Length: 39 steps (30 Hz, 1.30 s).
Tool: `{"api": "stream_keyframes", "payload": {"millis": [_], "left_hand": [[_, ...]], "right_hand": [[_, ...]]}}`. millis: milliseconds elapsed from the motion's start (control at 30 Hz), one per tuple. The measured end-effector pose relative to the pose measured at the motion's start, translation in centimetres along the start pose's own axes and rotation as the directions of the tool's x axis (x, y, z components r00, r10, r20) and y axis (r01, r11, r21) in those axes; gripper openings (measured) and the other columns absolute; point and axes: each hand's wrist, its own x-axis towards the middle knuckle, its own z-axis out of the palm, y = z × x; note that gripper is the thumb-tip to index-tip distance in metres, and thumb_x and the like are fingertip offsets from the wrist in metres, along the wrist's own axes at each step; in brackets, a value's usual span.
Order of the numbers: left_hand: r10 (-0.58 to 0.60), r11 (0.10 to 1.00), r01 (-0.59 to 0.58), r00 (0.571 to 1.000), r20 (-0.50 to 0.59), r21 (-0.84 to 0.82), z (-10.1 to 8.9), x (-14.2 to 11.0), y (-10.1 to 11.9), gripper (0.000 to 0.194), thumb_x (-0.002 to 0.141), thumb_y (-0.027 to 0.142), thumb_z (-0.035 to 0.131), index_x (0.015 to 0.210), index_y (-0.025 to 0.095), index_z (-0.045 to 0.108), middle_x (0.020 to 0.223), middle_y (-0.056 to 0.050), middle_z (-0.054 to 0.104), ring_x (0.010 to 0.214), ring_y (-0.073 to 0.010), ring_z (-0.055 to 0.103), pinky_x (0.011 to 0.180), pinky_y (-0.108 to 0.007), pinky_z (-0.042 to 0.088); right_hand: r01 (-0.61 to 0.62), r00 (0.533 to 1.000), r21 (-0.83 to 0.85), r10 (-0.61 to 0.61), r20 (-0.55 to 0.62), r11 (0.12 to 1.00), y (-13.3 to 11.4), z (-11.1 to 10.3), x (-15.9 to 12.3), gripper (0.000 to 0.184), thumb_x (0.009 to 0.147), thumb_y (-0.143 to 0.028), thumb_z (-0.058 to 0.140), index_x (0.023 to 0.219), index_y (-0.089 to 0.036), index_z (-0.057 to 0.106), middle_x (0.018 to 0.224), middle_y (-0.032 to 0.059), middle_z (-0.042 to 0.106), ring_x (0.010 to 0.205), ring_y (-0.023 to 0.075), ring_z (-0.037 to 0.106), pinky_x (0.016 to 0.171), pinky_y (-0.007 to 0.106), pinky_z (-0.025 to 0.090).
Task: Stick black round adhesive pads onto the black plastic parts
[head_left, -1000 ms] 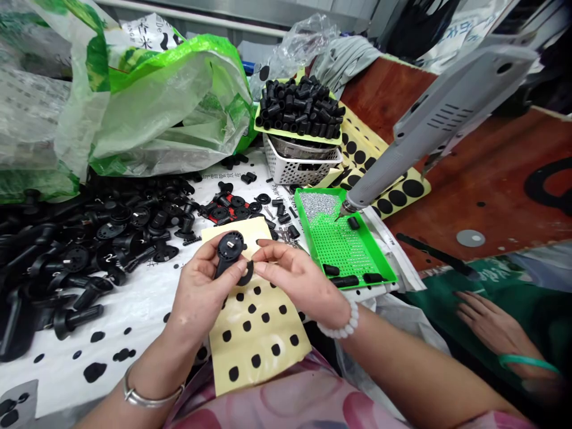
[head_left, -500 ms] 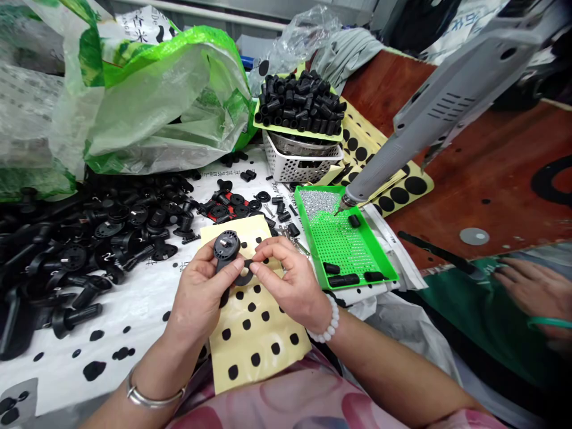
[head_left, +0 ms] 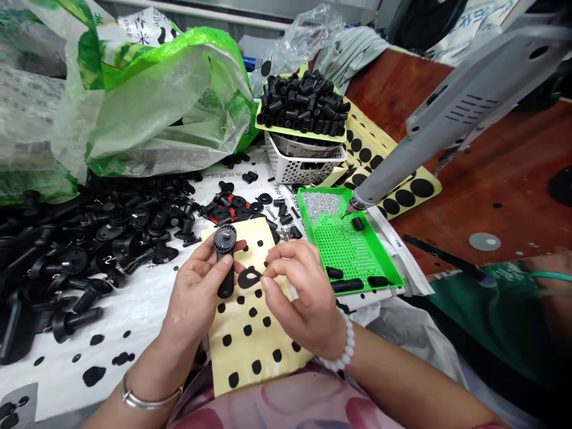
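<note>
The left hand (head_left: 196,298) holds a black plastic part (head_left: 224,259); the right hand (head_left: 304,298) pinches a thin black adhesive pad (head_left: 248,277). If the grip slips, this pad can fold or stick crooked.

Legible marking: on the white-and-green plastic sack (head_left: 143,53) at 11 o'clock, a large printed Chinese character, 米, appears, with the Latin letters "De" just above it; the adjoining print is folded and cannot be read. Rows of small printed Chinese characters run across the white sheet (head_left: 218,176) toward 11 o'clock and are too small to read. The white paper strip (head_left: 388,238) at 3 o'clock, beside the green tray (head_left: 304,223), carries fine print, also unreadable.
</note>
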Motion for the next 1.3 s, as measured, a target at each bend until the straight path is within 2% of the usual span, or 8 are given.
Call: {"api": "stream_keyframes", "payload": {"millis": [67,167,267,533,800,1000,1200,1300], "left_hand": [[-0.016,1.0,0.016,0.999,0.036,0.003,0.0,0.0,0.0,0.051,0.076,0.029,0.072,0.123,0.019,0.055,0.095,-0.005,0.073,0.071,-0.0118,0.065,0.067,-0.021,0.05],[-0.045,0.998,0.042,0.995,0.094,0.036,0.2,-0.2,-0.1,0.062,0.074,0.031,0.074,0.129,0.016,0.052,0.075,-0.001,0.072,0.064,-0.0125,0.064,0.065,-0.022,0.05],[-0.061,0.991,0.045,0.989,0.136,0.122,0.4,-0.5,0.1,0.064,0.075,0.033,0.072,0.131,0.013,0.049,0.065,0.0,0.068,0.06,-0.0127,0.061,0.059,-0.022,0.047],[-0.045,0.966,-0.007,0.98,0.194,0.259,0.7,-0.8,1.1,0.064,0.076,0.033,0.067,0.131,0.007,0.047,0.059,-0.001,0.065,0.059,-0.0156,0.059,0.054,-0.025,0.045],[-0.068,0.955,0.008,0.979,0.191,0.298,0.8,-0.9,1.1,0.059,0.076,0.032,0.066,0.129,0.011,0.052,0.059,-0.001,0.065,0.058,-0.0165,0.059,0.054,-0.026,0.046],[-0.081,0.957,0.018,0.975,0.208,0.288,0.8,-1.0,1.2,0.063,0.074,0.03,0.065,0.13,0.007,0.049,0.057,0.0,0.063,0.059,-0.0166,0.059,0.059,-0.027,0.048],[-0.102,0.967,0.047,0.972,0.212,0.25,0.6,-1.0,1.2,0.063,0.07,0.022,0.065,0.13,0.009,0.049,0.076,-0.002,0.065,0.064,-0.013,0.058,0.064,-0.024,0.049],[-0.103,0.97,0.05,0.971,0.216,0.237,0.7,-1.0,1.4,0.066,0.068,0.022,0.065,0.13,0.007,0.048,0.077,-0.003,0.065,0.065,-0.0137,0.058,0.065,-0.024,0.049]], "right_hand": [[-0.144,0.99,0.141,0.143,0.022,0.979,0.0,-0.4,0.6,0.008,0.081,-0.014,0.055,0.077,-0.021,0.056,0.091,0.0052,0.06,0.091,0.0185,0.058,0.087,0.038,0.044],[-0.355,0.934,0.338,0.34,0.106,0.871,0.5,-0.6,1.7,0.009,0.078,-0.016,0.059,0.071,-0.021,0.058,0.094,0.0044,0.06,0.095,0.0178,0.059,0.09,0.036,0.044],[-0.441,0.897,0.425,0.406,0.176,0.791,1.1,-0.5,2.6,0.009,0.076,-0.017,0.06,0.067,-0.02,0.059,0.097,0.0044,0.061,0.097,0.0176,0.059,0.092,0.036,0.043],[-0.492,0.87,0.414,0.414,0.269,0.766,1.2,-0.8,3.3,0.011,0.074,-0.017,0.06,0.064,-0.019,0.059,0.094,0.0036,0.061,0.093,0.0165,0.058,0.092,0.036,0.042],[-0.467,0.881,0.35,0.393,0.263,0.812,1.5,-1.0,3.1,0.011,0.075,-0.016,0.059,0.064,-0.019,0.06,0.093,0.0041,0.06,0.094,0.0174,0.059,0.094,0.038,0.04],[-0.453,0.887,0.326,0.382,0.261,0.829,1.8,-0.8,2.9,0.011,0.075,-0.015,0.06,0.064,-0.018,0.061,0.094,0.0047,0.061,0.093,0.0179,0.059,0.094,0.039,0.04],[-0.44,0.893,0.34,0.366,0.261,0.831,2.1,-0.6,2.7,0.009,0.075,-0.014,0.059,0.066,-0.018,0.06,0.092,0.0048,0.06,0.092,0.0168,0.059,0.093,0.037,0.041],[-0.447,0.89,0.346,0.373,0.261,0.825,2.2,-0.4,2.7,0.009,0.074,-0.014,0.059,0.066,-0.018,0.061,0.093,0.0054,0.06,0.093,0.0168,0.058,0.094,0.037,0.041]]}}
